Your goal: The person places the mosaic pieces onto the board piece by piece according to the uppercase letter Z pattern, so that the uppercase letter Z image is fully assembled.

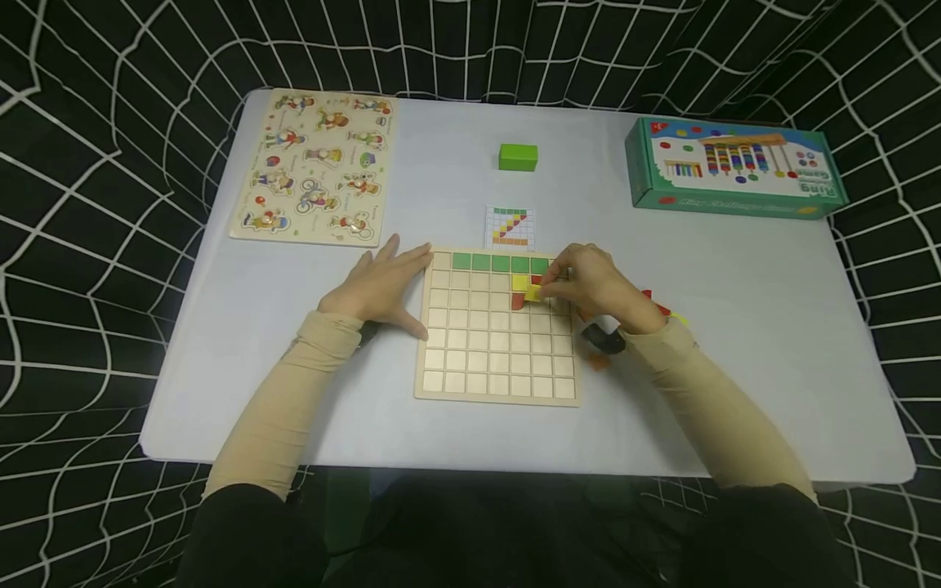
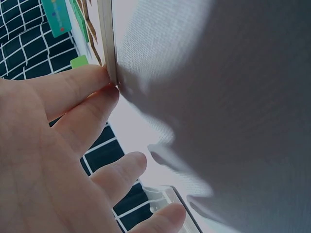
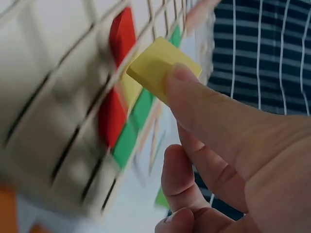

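A wooden grid board (image 1: 478, 361) lies in front of me, with several green tiles (image 1: 500, 263) along its far row. Below them sit a flat yellow tile (image 1: 519, 282) and two red tiles (image 1: 518, 301), one partly covered by fingers. My right hand (image 1: 591, 282) pinches another yellow square tile (image 3: 158, 63) between thumb and finger, tilted just above the board's right side. At the board's left edge, my left hand (image 1: 378, 286) has its fingers spread, with fingertips touching the rim in the left wrist view.
A pattern card (image 1: 510, 233) lies just beyond the board, and a green block (image 1: 518, 158) farther back. A wooden picture puzzle (image 1: 316, 167) is at the back left, a green toy box (image 1: 735, 171) at the back right. Loose red, orange (image 1: 599, 361) and yellow pieces lie around my right wrist.
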### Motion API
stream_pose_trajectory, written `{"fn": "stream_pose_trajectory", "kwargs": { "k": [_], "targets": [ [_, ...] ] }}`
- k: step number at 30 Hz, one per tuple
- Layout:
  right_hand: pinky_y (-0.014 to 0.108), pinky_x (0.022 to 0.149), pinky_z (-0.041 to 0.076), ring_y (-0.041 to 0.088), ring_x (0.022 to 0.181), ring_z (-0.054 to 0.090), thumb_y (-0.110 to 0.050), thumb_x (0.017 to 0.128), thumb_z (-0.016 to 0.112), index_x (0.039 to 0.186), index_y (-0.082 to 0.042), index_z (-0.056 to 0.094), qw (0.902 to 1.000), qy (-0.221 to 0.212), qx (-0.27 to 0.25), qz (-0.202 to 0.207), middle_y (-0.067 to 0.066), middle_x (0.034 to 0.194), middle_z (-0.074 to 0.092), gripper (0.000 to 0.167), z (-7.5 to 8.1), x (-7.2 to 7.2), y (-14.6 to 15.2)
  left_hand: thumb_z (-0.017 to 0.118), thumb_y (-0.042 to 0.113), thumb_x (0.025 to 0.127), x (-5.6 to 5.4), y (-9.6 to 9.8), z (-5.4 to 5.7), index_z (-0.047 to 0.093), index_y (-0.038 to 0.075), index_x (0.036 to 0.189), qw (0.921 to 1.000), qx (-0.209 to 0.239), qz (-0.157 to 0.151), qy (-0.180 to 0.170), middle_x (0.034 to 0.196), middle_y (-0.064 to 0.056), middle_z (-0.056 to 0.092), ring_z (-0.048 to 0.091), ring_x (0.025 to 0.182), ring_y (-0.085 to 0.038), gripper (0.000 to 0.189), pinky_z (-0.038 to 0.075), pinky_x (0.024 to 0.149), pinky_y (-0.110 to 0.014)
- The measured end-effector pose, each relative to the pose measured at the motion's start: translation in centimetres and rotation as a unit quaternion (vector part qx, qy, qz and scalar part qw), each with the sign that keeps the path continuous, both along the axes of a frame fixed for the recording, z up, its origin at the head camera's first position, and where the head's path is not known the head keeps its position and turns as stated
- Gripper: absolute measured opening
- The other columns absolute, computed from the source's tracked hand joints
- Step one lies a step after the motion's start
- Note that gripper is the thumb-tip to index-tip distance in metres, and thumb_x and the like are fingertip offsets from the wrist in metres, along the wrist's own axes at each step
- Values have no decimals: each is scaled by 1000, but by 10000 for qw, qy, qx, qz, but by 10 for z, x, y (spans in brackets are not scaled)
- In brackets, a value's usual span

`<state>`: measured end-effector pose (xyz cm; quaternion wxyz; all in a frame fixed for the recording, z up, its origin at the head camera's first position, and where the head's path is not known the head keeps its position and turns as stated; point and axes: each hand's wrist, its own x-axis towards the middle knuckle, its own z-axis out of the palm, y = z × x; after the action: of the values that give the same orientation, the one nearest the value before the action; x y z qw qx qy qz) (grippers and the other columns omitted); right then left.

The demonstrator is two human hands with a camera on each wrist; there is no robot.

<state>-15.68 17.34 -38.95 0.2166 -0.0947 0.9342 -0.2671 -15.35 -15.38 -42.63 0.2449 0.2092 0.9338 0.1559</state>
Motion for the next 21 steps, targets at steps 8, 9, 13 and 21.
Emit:
{"fn": "stream_pose_trajectory", "kwargs": {
  "k": [8, 9, 13, 21],
  "targets": [
    [54, 104, 37, 32, 106, 53, -21, 90, 80, 88, -9, 82, 9978, 203, 210, 597, 13, 99, 75, 13, -13, -4, -36, 94, 56, 63, -1, 0, 0, 22, 15, 166, 10000, 39, 26, -64, 177, 3, 9, -7, 163, -42, 132, 4, 127, -75],
    [53, 102, 38, 32, 105, 53, -21, 90, 80, 88, -9, 82, 9975, 219, 253, 618, 12, 98, 75, 13, -14, -5, -38, 94, 56, 63, -1, 0, 0, 22, 15, 166, 10000, 42, 26, -68, 177, 3, 9, -7, 163, -42, 132, 4, 127, -75],
    [51, 99, 38, 33, 103, 52, -23, 89, 81, 90, -10, 83, 9965, 303, 408, 657, 11, 109, 75, 13, -19, -5, -44, 94, 56, 62, -1, 0, 0, 22, 15, 166, 10000, 36, 26, -63, 177, 3, 9, -7, 163, -42, 133, 5, 127, -75],
    [40, 80, 31, 28, 89, 48, -26, 88, 83, 80, -16, 84, 9927, 771, 613, 697, 7, 97, 77, 14, -25, -2, -51, 94, 56, 62, 0, -1, 1, 22, 15, 166, 10000, 33, 65, -61, 177, 3, 9, -7, 163, -41, 133, 5, 127, -75]
  ]
}}
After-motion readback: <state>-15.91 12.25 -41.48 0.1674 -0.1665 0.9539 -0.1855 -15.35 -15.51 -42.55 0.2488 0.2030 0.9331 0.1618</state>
